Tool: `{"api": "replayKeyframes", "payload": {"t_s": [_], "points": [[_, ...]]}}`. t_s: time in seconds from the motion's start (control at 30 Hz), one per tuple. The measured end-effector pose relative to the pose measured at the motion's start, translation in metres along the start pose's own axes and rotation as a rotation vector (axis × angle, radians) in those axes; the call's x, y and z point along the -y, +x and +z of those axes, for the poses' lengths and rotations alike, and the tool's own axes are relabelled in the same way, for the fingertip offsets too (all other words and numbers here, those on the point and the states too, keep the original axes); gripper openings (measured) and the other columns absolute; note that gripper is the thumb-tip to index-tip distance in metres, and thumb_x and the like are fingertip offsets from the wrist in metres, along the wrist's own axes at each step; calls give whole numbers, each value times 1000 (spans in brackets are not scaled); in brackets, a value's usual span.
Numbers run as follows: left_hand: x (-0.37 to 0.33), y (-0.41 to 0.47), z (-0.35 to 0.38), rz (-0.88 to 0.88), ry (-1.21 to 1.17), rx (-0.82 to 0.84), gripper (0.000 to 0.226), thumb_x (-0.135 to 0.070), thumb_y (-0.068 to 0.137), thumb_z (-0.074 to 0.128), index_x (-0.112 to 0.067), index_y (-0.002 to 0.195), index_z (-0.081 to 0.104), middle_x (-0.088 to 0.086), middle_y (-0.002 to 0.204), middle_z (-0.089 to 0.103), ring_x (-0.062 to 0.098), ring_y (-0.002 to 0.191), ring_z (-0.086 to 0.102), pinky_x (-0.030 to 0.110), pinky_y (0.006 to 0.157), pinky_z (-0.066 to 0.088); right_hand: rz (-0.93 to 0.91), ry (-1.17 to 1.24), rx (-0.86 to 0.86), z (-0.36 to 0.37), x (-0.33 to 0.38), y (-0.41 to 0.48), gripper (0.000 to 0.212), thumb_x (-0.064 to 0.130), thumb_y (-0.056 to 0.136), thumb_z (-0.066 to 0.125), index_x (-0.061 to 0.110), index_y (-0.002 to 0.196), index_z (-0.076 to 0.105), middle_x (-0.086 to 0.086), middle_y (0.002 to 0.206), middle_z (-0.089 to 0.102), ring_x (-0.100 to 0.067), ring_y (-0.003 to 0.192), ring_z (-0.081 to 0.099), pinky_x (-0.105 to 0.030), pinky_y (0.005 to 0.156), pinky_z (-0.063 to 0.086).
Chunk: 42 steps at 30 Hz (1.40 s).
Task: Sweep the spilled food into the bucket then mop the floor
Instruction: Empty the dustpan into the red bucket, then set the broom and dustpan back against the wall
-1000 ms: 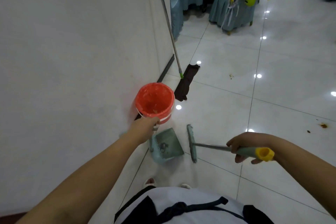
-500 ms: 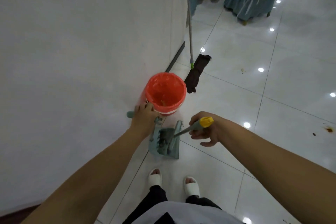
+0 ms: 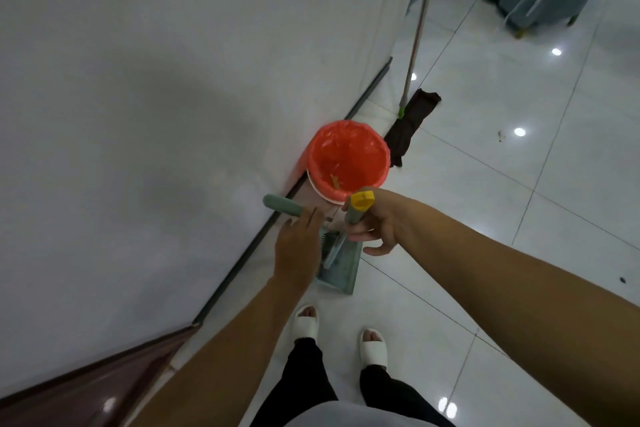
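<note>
Underfoot, glossy white floor tiles (image 3: 519, 204) reflect ceiling lights; a white wall (image 3: 138, 80) fills the left of the frame. At centre, the red-lined bucket (image 3: 348, 159) stands against the wall, the mop (image 3: 410, 121) just beyond it. The left hand (image 3: 298, 250) lies on the dustpan (image 3: 337, 267) handle, its grip hidden. The right hand (image 3: 377, 222) clasps the yellow-tipped brush (image 3: 353, 215) loosely, its head now in the pan. Since half a second ago, the brush handle has tipped upright.
</note>
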<state>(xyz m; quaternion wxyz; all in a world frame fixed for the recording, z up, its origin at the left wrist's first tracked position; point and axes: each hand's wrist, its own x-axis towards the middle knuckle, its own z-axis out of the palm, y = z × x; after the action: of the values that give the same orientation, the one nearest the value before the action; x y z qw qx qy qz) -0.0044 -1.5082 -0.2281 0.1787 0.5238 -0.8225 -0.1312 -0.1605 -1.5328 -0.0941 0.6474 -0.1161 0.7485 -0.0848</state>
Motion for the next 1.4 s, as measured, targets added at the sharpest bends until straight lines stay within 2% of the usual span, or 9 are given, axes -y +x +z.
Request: {"api": "replayKeyframes", "payload": {"t_s": [0.1, 0.23, 0.33, 0.4, 0.5, 0.63, 0.97, 1.27, 1.4], "points": [[2, -13, -1, -94, -239, -19, 55, -2, 82, 69, -12, 133, 51, 15, 136, 54, 8, 108, 56, 31, 83, 56, -2, -21, -3, 10, 7, 3, 15, 27, 83, 61, 12, 85, 64, -4, 51, 67, -19, 66, 65, -45, 100, 44], [-4, -40, -5, -499, -462, -93, 42, -12, 79, 77, -8, 110, 48, 7, 119, 43, 4, 95, 43, 34, 77, 55, 18, -73, 8, 16, 7, 5, 18, 29, 83, 60, 14, 75, 65, -3, 53, 67, -18, 71, 65, -45, 102, 43], [1, -42, 6, -731, -644, 78, 76, -16, 69, 86, -10, 132, 43, -6, 123, 35, 8, 112, 41, 24, 89, 39, 38, -102, 15, 17, 6, 3, 18, 28, 82, 62, 16, 69, 63, -2, 56, 66, -17, 72, 64, -44, 104, 42], [1, -32, 11, -723, -746, 187, 98, -15, 62, 90, -14, 143, 34, -10, 130, 32, 2, 118, 37, 19, 95, 36, 38, -93, 20, 17, 7, 1, 17, 27, 83, 61, 17, 70, 63, -2, 60, 65, -16, 71, 63, -42, 101, 41], [0, -9, 26, -694, -900, 275, 78, -14, 65, 89, -18, 130, 45, -3, 130, 49, -4, 107, 53, 5, 87, 45, 27, -61, 26, 15, 11, -3, 13, 24, 82, 62, 15, 74, 64, -5, 69, 67, -18, 80, 64, -41, 101, 42], [3, 5, 57, -730, -935, 223, 66, -31, 66, 87, -16, 122, 55, 5, 116, 67, 20, 108, 65, 47, 92, 54, 29, -27, 25, 18, 20, -9, 11, 22, 81, 66, 12, 78, 64, -6, 70, 67, -19, 83, 64, -42, 103, 43], [-14, 15, 46, -775, -695, 117, 66, -61, 69, 62, -16, 117, 55, 3, 104, 69, 25, 95, 66, 41, 78, 56, 60, 116, 42, 15, 25, -3, 10, 18, 77, 67, 9, 78, 64, -8, 69, 64, -21, 88, 62, -45, 106, 42], [-9, 37, 38, -719, -749, 129, 30, -24, 83, 74, -8, 106, 62, 7, 100, 71, 25, 98, 66, 39, 83, 54, 16, 197, 89, 10, 39, 2, 11, 19, 80, 65, 10, 86, 68, -9, 66, 68, -24, 87, 66, -48, 103, 43], [4, 52, 21, -647, -767, 125, 27, -15, 88, 67, -8, 113, 60, -6, 95, 61, 12, 94, 58, 19, 78, 44, -39, 191, 129, 13, 54, -5, 20, 30, 84, 64, 13, 94, 68, -7, 75, 70, -26, 95, 66, -50, 101, 43]]}}
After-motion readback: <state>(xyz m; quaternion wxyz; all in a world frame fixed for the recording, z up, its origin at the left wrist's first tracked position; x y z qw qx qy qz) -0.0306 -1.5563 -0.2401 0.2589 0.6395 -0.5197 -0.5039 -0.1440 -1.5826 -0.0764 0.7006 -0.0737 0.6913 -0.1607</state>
